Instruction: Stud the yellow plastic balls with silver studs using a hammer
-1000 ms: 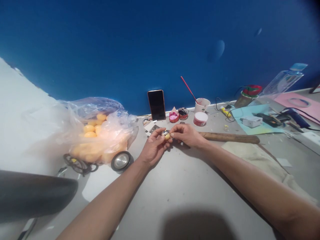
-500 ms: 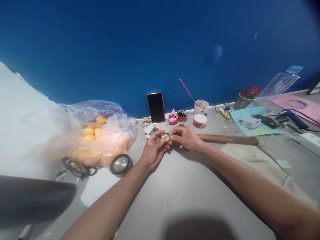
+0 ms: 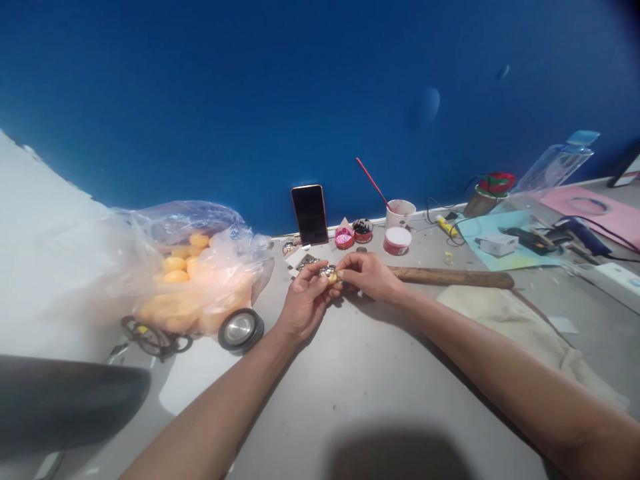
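Between the fingers of my left hand point(image 3: 303, 303) is a small ball point(image 3: 328, 272), its upper part covered in shiny silver and its lower part yellow. The fingers of my left hand are closed round it. My right hand point(image 3: 373, 276) pinches at the ball's right side, thumb and forefinger together; whatever tiny piece they hold is hidden. Just behind my left hand lie small silver pieces point(image 3: 307, 262) on a light sheet.
A plastic bag point(image 3: 225, 233) of yellow balls and a black-rimmed metal lid point(image 3: 240, 329) are at left. A phone point(image 3: 309, 215) leans on the wall. Behind my right hand stand paint tubs point(image 3: 397, 241) and a cup point(image 3: 401, 212) with a red stick. A wooden rod point(image 3: 455, 277) lies at right.
The whole view has shifted slightly. Both hands keep the same hold at the ball, with almost no visible movement.
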Demonstrator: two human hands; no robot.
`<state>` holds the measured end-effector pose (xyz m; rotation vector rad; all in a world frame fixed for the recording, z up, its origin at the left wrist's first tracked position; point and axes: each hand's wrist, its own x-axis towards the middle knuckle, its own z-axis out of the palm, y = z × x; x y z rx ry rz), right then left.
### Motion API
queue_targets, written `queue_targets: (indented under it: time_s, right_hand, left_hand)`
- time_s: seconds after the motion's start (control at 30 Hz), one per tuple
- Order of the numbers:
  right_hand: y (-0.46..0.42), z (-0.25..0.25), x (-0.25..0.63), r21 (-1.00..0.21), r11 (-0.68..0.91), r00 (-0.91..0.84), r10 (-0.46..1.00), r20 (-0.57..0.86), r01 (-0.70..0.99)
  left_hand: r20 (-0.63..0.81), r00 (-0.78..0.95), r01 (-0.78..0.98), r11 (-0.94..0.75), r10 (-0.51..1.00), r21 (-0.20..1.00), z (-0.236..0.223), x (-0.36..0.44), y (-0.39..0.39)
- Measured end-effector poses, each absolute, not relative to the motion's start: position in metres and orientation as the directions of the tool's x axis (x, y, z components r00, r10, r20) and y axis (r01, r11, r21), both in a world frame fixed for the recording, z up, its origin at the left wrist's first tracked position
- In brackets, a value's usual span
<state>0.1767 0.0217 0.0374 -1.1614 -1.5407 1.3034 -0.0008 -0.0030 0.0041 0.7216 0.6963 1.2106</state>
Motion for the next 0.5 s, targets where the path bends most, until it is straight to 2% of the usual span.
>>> queue_targets:
  time_s: [0.37,0.5]
  right_hand:
    - [0.0226,0.0344,0.177,-0.982,0.028,-0.238,0.971,-0.018,0.186]
    - [0.022,0.0367,0.1788,-0.995,-0.017,-0.264,0.964,-0.042,0.097]
  left_hand:
    - [-0.123,0.216,-0.584,0.229,0.969,0.779,0.0086,-0.0003,-0.0059]
    - [-0.169,0.224,-0.613,0.274,0.96,0.741,0.0126,0.0004,-0.0062]
